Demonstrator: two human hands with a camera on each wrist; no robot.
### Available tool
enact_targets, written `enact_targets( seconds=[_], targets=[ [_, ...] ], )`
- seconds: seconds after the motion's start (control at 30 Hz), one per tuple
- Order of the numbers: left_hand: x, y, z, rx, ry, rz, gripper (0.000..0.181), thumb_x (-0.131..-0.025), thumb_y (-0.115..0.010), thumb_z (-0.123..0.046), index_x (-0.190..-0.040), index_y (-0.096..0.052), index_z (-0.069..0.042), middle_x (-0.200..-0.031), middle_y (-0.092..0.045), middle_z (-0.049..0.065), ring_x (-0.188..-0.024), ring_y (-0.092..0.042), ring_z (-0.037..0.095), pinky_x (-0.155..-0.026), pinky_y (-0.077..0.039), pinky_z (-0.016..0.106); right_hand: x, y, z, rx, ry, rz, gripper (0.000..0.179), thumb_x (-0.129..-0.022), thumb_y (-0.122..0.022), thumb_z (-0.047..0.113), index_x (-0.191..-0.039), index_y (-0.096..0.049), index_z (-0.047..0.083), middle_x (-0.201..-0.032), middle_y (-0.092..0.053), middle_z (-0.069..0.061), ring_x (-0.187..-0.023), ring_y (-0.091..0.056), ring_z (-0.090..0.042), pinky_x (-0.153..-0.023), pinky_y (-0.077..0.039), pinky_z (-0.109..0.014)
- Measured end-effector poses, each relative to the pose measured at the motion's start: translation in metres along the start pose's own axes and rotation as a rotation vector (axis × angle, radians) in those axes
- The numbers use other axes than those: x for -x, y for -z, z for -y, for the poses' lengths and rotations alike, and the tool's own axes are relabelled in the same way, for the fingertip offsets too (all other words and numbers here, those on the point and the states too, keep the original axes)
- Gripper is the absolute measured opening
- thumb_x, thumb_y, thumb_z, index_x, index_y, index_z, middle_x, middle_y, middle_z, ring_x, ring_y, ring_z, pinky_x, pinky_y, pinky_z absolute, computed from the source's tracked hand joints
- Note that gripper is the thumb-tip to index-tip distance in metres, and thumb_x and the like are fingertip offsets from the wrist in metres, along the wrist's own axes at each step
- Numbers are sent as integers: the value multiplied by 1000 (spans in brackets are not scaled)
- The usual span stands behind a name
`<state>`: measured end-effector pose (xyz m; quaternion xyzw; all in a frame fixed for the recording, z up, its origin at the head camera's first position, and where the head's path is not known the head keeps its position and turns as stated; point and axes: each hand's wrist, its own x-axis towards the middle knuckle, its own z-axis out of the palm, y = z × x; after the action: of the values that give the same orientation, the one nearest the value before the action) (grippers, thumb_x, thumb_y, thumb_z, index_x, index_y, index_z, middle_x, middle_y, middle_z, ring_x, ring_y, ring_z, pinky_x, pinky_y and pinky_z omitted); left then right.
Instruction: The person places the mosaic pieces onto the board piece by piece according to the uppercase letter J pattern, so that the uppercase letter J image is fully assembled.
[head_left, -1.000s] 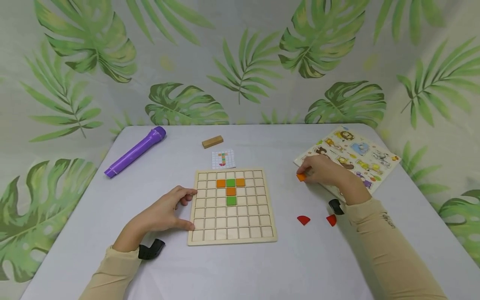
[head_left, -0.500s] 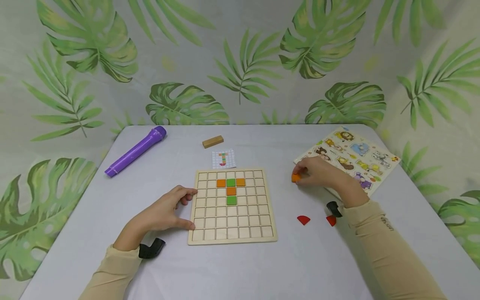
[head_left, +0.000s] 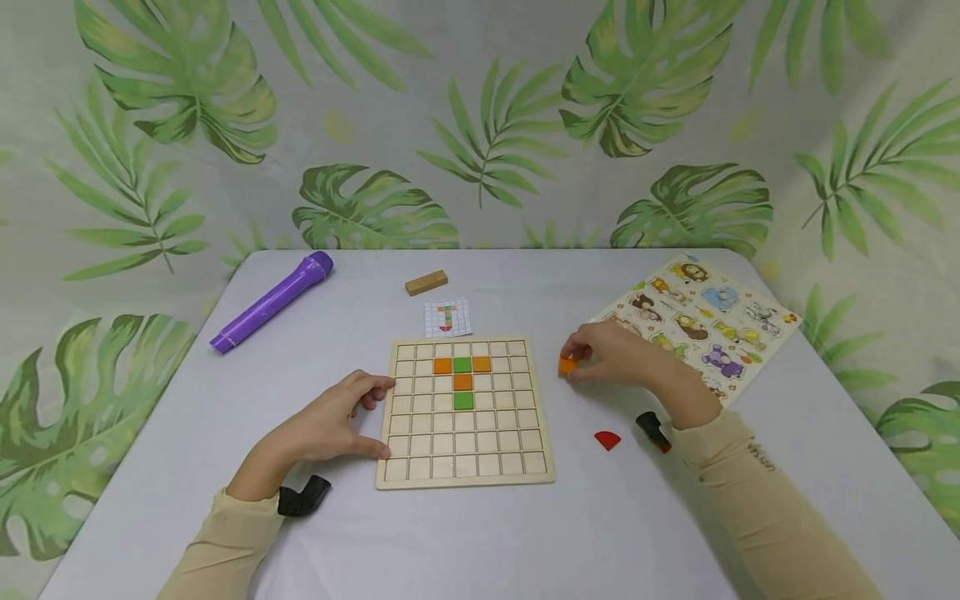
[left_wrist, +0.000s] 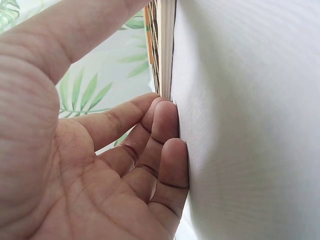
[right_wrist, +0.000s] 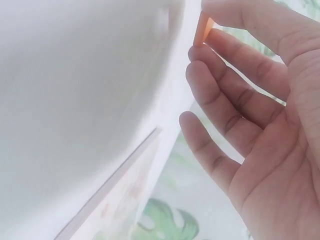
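My right hand [head_left: 618, 358] pinches an orange square tile [head_left: 567, 367] between thumb and fingers, to the right of the wooden grid board [head_left: 498, 442]. In the right wrist view the tile [right_wrist: 201, 31] is seen nearly edge-on. Along the board's left edge, my left hand [head_left: 318, 425] touches with thumb and fingertips spread apart; the left wrist view shows fingertips [left_wrist: 165, 120] against the board's side. On the board, orange and green tiles form a T: a green tile [head_left: 462, 365] between two orange ones, then an orange tile [head_left: 462, 382] and a green tile [head_left: 463, 401] below.
Behind the board lie a small pattern card [head_left: 447, 318] and a wooden block [head_left: 426, 283]. A purple toy microphone [head_left: 272, 302] lies at left. An animal puzzle board [head_left: 720, 321] is at back right. One red quarter-circle piece [head_left: 607, 439] shows; another is mostly hidden by the right wrist strap [head_left: 651, 427].
My right hand has moved left with the orange tile, away from the puzzle board and closer to the grid board. The left hand stays in place.
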<state>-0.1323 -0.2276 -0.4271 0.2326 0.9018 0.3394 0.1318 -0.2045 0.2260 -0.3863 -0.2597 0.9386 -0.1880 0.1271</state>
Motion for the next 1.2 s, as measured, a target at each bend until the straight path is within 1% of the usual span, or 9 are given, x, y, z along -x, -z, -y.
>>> enact_targets(
  seconds=[0.1,0.27,0.5,0.63,0.77,0.87,1.03,1.2],
  targets=[
    [0,0,0,2,-1,0,95,-76,-99,-34,-153,-53,-4,-122,-56,3,-111,-51,18,-92,-46,28,-2,-3,9,-9,15,21,24,-92,-83,17,-113,-78,8,-109,-75,-4,-100,-67,-18,-94,-57,-40],
    [0,0,0,8,-9,-7,94,-76,-99,-33,-152,-53,-3,-122,-56,4,-111,-51,18,-92,-46,27,-3,-7,27,-20,73,44,24,-93,-82,17,-115,-77,7,-110,-75,-4,-99,-67,-18,-92,-57,-38],
    [0,0,0,10,-13,-8,94,-76,-99,-33,-152,-53,-3,-122,-56,4,-111,-51,18,-92,-46,27,-7,-15,51,-28,113,93,19,-94,-82,18,-110,-76,11,-103,-72,2,-96,-64,-16,-90,-55,-34],
    [1,0,0,11,-9,-6,95,-76,-99,-33,-152,-53,-3,-122,-56,4,-111,-51,18,-92,-46,27,-10,-24,63,-3,147,117,18,-93,-83,19,-108,-76,13,-101,-71,4,-94,-63,-12,-89,-55,-32],
    [1,0,0,10,-10,-6,95,-76,-99,-33,-152,-53,-3,-122,-56,4,-111,-51,18,-92,-46,27,-13,-32,75,25,174,136,16,-93,-84,21,-105,-76,14,-97,-69,4,-88,-58,-11,-83,-52,-28],
    [1,0,0,6,-8,-6,95,-76,-99,-33,-153,-52,-3,-122,-56,4,-111,-51,18,-92,-46,27,-14,-35,82,31,199,141,15,-94,-84,22,-104,-76,14,-96,-69,4,-86,-58,-11,-81,-51,-26],
    [1,0,1,2,-11,-6,95,-76,-99,-34,-153,-52,-3,-122,-56,4,-111,-51,18,-92,-46,27,-18,-40,89,34,241,134,17,-94,-84,23,-106,-76,14,-97,-70,5,-88,-59,-9,-85,-53,-27],
    [1,0,0,1,-15,-4,94,-76,-99,-35,-152,-53,-3,-122,-56,4,-111,-51,18,-92,-47,27,-22,-46,97,51,282,123,16,-93,-84,22,-104,-77,12,-95,-70,4,-83,-57,-8,-80,-52,-25]
  ],
)
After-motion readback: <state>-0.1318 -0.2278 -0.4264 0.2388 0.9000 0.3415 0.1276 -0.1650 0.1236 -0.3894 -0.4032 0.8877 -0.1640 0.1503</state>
